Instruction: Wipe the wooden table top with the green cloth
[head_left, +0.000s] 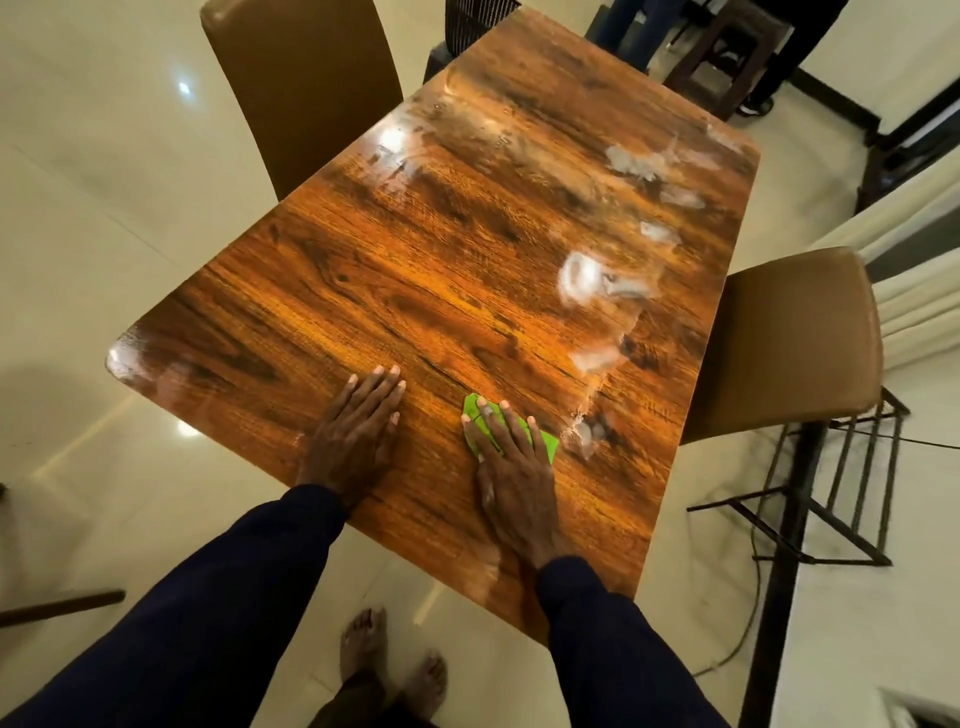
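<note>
The wooden table top (441, 270) fills the middle of the view, glossy, with white smears along its right side (587, 278) and far end. My right hand (511, 467) lies flat on the folded green cloth (474, 413) near the table's front edge, fingers spread over it and pressing it onto the wood. Only the cloth's left and right corners show beside my fingers. My left hand (358, 431) rests flat on the bare wood to the left of the cloth, fingers together, holding nothing.
A tan chair (301, 78) stands at the table's left side and another (795, 338) at its right, with a black metal frame (810, 499) beneath. A dark stool (727, 57) and a person's legs are beyond the far end. My bare feet (395, 660) stand on the pale tiled floor.
</note>
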